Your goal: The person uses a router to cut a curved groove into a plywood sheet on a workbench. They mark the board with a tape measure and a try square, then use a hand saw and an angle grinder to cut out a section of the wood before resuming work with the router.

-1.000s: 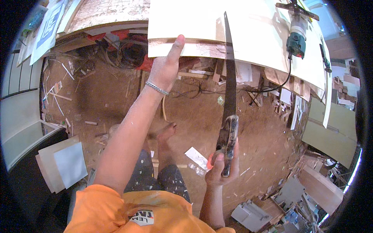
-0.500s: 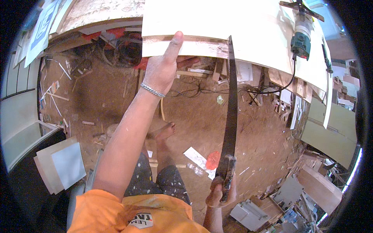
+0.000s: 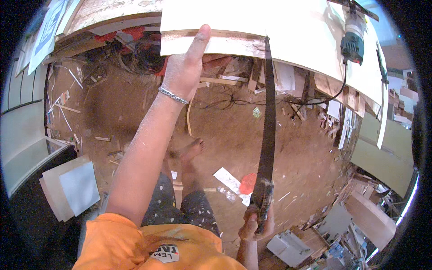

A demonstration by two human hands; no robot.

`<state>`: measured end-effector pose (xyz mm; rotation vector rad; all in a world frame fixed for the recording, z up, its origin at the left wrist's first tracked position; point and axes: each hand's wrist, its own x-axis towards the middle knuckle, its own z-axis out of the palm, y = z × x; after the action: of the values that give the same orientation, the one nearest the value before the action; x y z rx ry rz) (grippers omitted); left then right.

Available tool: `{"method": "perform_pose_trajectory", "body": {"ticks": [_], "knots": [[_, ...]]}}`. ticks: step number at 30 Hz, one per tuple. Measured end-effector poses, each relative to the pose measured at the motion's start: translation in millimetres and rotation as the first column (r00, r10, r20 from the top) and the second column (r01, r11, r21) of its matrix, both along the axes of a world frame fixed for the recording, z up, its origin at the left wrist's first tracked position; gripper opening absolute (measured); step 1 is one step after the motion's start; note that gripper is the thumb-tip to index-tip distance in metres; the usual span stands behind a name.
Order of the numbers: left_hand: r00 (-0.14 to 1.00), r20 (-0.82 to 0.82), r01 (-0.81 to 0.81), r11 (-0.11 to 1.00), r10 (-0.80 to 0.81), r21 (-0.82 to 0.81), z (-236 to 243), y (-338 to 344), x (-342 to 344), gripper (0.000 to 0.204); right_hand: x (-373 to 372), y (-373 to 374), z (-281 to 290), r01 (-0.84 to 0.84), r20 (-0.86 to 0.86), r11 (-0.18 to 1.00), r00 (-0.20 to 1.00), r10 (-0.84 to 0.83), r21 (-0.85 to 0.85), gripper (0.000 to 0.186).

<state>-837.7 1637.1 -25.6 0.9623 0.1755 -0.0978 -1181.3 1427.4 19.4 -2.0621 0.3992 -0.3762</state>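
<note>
My right hand (image 3: 253, 225) is wrapped round the handle of a handsaw (image 3: 268, 117), low in front of my body. The long dark blade points away from me, and its far tip meets the right end of a wooden strip (image 3: 225, 44). That strip lies along the near edge of a large white board (image 3: 216, 15). With the thumb on top, my left hand (image 3: 185, 74) grips the strip left of the blade; its other fingers are hidden beneath.
A green-and-white corded power tool (image 3: 352, 47) stands on the board's right side, its cable hanging over the edge. Wood offcuts (image 3: 288, 243) are piled at lower right. A red scrap (image 3: 247, 183) and white pieces litter the dirt floor. Pale panels (image 3: 80, 191) lean at left.
The board, strip and my left hand sit slightly higher in the picture. The saw stays at the strip's end, nearly unchanged in position. Both hands keep their hold.
</note>
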Motion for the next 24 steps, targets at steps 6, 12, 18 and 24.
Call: {"method": "perform_pose_trajectory", "body": {"ticks": [6, 12, 18, 24], "knots": [[0.999, -0.041, -0.01, 1.0, 0.009, -0.018, 1, -1, -2, 0.05, 6, 9, 11, 0.065, -0.091, 0.998, 0.994, -0.066, -0.01, 0.061], [1.0, -0.015, -0.016, 1.0, 0.015, -0.017, -2, 0, -2, 0.052, -2, 23, 26, 0.07, -0.085, 0.996, 0.994, -0.075, -0.06, 0.061], [0.999, 0.006, -0.039, 0.999, 0.039, 0.019, -3, 2, -2, 0.058, -15, 15, 22, 0.038, -0.157, 0.977, 0.985, -0.072, -0.208, 0.062], [0.999, -0.04, 0.006, 1.0, -0.005, 0.029, -1, -4, -1, 0.065, -11, 18, 35, 0.027, -0.176, 0.998, 0.984, -0.038, -0.063, 0.06]]}}
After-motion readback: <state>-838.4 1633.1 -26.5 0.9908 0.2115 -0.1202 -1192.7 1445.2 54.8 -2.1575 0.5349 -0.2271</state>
